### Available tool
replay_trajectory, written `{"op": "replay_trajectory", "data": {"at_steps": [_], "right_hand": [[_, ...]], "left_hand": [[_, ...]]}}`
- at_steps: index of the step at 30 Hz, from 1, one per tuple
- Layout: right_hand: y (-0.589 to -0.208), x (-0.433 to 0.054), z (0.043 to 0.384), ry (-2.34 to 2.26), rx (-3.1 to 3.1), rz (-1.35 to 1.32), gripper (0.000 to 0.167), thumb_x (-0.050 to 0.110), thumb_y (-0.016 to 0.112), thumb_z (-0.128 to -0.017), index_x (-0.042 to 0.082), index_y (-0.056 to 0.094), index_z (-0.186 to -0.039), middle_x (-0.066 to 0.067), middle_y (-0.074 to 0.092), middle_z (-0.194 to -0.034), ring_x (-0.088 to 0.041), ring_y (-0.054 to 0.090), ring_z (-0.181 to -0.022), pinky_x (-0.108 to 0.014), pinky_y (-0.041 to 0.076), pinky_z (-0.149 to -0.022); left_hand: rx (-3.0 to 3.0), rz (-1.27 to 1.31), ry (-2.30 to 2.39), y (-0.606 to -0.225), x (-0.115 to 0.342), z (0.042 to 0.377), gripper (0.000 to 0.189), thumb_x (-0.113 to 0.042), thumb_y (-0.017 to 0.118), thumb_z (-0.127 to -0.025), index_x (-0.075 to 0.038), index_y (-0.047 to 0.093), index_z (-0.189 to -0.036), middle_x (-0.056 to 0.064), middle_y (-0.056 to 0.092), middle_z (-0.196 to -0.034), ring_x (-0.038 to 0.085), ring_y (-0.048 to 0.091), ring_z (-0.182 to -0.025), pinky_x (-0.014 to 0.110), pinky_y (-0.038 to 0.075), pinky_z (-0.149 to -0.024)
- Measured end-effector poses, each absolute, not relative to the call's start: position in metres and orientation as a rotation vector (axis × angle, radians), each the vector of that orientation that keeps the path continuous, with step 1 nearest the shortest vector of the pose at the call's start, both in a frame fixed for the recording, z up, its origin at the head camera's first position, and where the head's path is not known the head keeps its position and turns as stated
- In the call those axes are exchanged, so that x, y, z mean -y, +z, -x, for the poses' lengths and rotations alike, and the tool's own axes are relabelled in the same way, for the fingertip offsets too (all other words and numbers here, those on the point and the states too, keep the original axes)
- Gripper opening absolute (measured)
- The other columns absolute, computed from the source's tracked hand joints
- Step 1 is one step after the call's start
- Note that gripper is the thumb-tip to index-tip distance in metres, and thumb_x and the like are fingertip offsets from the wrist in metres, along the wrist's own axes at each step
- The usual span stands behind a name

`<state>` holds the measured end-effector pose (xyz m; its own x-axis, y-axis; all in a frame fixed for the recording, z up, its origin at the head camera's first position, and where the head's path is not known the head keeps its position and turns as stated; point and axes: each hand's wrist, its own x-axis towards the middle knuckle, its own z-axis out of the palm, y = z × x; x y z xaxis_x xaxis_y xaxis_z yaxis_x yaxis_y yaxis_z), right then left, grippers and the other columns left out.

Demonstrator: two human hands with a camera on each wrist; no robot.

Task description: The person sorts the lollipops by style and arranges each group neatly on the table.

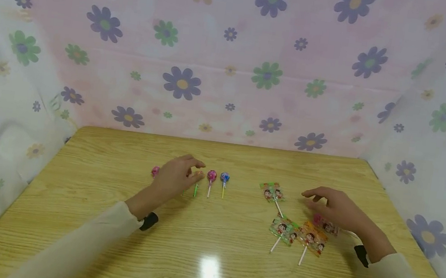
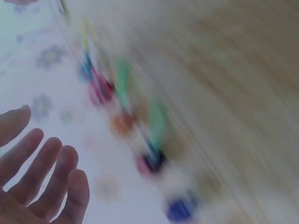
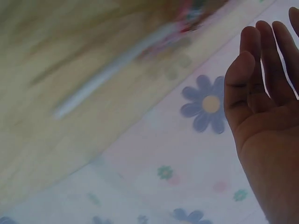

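My left hand [image 1: 174, 175] hovers over a row of round lollipops, hiding part of it. Its fingers are loosely bent and hold nothing. Just right of it stand out a pink lollipop [image 1: 212, 175] and a blue lollipop [image 1: 224, 177]; another pink one [image 1: 155, 171] peeks out at its left. The left wrist view shows the row blurred, with an orange lollipop [image 2: 122, 124] in it. Above the flat, square-wrapped lollipops is my right hand [image 1: 337, 208], fingers relaxed around nothing. A pink-wrapped one [image 1: 327, 226] lies partly beneath it.
Left of the right hand lie a green-wrapped lollipop [image 1: 272, 192], a second green one [image 1: 283, 230] and an orange-wrapped one [image 1: 312, 239], the latter two side by side. Flowered cloth [image 1: 232, 66] borders the wooden table [image 1: 108, 255] at the back and sides.
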<state>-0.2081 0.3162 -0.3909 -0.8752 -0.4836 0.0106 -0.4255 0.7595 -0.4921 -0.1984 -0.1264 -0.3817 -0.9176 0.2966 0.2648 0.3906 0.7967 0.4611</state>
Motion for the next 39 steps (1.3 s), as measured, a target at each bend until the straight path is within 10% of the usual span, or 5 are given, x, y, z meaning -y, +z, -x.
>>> {"op": "replay_trajectory", "data": {"at_steps": [4,11,24,39], "right_hand": [[-0.397,-0.340,0.198,-0.819,-2.785,0.730,0.030,0.020,0.058,-0.102,0.009,0.063,-0.129,-0.016,0.064,-0.116,-0.007,0.057,-0.057,-0.026,0.047,-0.051],[-0.405,-0.366,0.191,-0.865,-2.760,0.917,0.042,-0.005,0.064,-0.090,0.014,0.064,-0.128,-0.014,0.062,-0.125,-0.006,0.060,-0.087,-0.024,0.046,-0.060],[-0.411,-0.363,0.194,-0.806,-2.828,0.835,0.037,0.022,0.070,-0.094,0.012,0.064,-0.128,-0.005,0.061,-0.113,0.001,0.057,-0.084,-0.023,0.048,-0.062],[-0.415,-0.365,0.191,-0.676,-2.859,0.960,0.044,0.023,0.071,-0.093,0.014,0.061,-0.135,-0.010,0.056,-0.138,-0.002,0.041,-0.124,-0.037,0.050,-0.089]], "left_hand": [[2.804,0.688,-0.877,-0.385,0.083,0.200,0.029,-0.027,0.071,-0.093,-0.013,0.072,-0.119,0.005,0.069,-0.108,0.013,0.060,-0.080,0.027,0.048,-0.064],[2.848,0.826,-0.940,-0.385,0.025,0.210,0.029,-0.031,0.067,-0.096,-0.015,0.071,-0.121,0.001,0.069,-0.116,0.013,0.063,-0.089,0.023,0.049,-0.069],[2.974,0.888,-0.902,-0.412,-0.029,0.243,0.040,-0.033,0.071,-0.093,-0.015,0.067,-0.129,0.001,0.064,-0.120,0.012,0.062,-0.098,0.025,0.053,-0.084],[3.137,0.828,-0.710,-0.415,-0.039,0.245,0.062,-0.046,0.072,-0.089,-0.019,0.055,-0.142,0.000,0.051,-0.138,0.021,0.051,-0.124,0.037,0.050,-0.097]]}}
